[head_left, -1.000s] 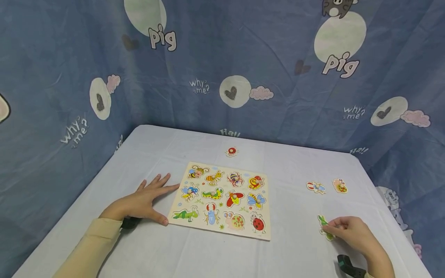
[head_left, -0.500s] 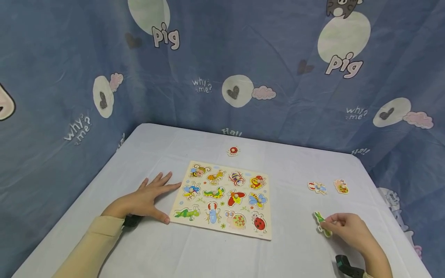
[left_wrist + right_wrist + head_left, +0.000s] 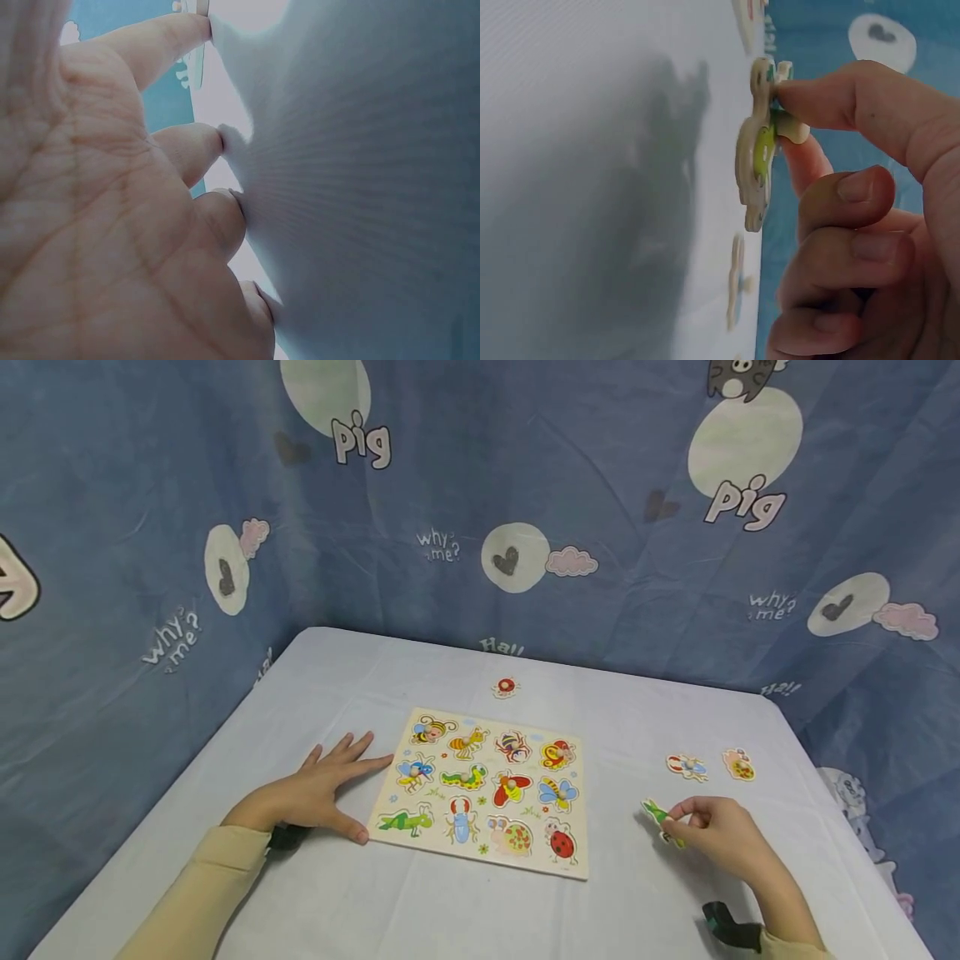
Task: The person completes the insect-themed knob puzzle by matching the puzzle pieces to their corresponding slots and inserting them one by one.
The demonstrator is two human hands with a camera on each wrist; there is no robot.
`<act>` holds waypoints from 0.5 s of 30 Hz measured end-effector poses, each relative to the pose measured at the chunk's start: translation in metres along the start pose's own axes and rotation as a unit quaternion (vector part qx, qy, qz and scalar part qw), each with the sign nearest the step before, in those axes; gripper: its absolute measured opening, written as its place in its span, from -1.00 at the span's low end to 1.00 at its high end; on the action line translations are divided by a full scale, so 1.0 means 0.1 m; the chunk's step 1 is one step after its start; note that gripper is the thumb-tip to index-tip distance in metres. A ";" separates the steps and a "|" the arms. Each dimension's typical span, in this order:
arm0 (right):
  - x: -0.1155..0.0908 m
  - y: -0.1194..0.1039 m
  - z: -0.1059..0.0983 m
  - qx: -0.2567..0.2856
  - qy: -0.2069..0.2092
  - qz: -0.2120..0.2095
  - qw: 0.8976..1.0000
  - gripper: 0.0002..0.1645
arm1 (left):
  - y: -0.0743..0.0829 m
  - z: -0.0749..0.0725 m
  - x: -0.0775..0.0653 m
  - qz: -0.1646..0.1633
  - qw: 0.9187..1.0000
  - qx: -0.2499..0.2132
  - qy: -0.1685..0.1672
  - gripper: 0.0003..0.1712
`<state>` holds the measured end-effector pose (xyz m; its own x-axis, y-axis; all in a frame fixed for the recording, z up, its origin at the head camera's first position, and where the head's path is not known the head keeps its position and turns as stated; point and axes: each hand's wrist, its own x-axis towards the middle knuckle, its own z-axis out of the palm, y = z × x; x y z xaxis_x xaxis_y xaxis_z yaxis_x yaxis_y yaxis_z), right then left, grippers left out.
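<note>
A wooden peg puzzle board (image 3: 480,857) with colourful insect pictures lies on the white cloth. Spread out flat at its left side, my left hand (image 3: 315,792) has its thumb and index fingertip at the board's edge. In the left wrist view its fingertips (image 3: 206,142) press on the cloth. My right hand (image 3: 720,837) pinches a green grasshopper puzzle piece (image 3: 656,812) by its knob, to the right of the board. The right wrist view shows the knob (image 3: 793,129) between thumb and index finger, the piece raised off the cloth with a shadow beside it.
Behind the board lies a red ladybug piece (image 3: 506,687). A blue stag beetle piece (image 3: 687,767) and a snail piece (image 3: 739,765) lie side by side at the right. A printed blue curtain (image 3: 637,610) closes off the back and sides of the table (image 3: 360,902).
The right hand has lifted the grasshopper piece and moved it left, towards the board. The left hand keeps its place by the board, and the head view has shifted slightly.
</note>
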<state>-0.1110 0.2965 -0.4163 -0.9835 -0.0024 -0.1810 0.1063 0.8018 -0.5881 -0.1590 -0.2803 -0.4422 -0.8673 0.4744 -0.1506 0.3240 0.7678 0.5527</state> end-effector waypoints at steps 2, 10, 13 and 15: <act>0.03 -0.06 0.01 0.000 0.002 -0.015 1.000 -0.70 | 0.01 0.00 0.00 0.005 1.000 0.001 0.000 0.40; 0.18 -0.32 0.09 0.004 -0.005 -0.086 0.996 -0.79 | 0.06 -0.01 -0.01 0.000 1.000 -0.001 -0.001 0.39; 0.24 -0.43 0.12 0.006 -0.011 -0.104 0.995 -0.81 | 0.06 -0.01 -0.01 0.001 1.000 0.000 0.000 0.39; 0.28 -0.51 0.14 0.006 -0.014 -0.111 0.994 -0.81 | 0.06 -0.01 -0.01 0.002 1.000 0.000 0.001 0.39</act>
<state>-0.1416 0.2475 -0.4026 -0.9782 -0.1963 -0.0674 -0.1117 0.7717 -0.6261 -0.1571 -0.2766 -0.4382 -0.8668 0.4765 -0.1473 0.3271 0.7660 0.5534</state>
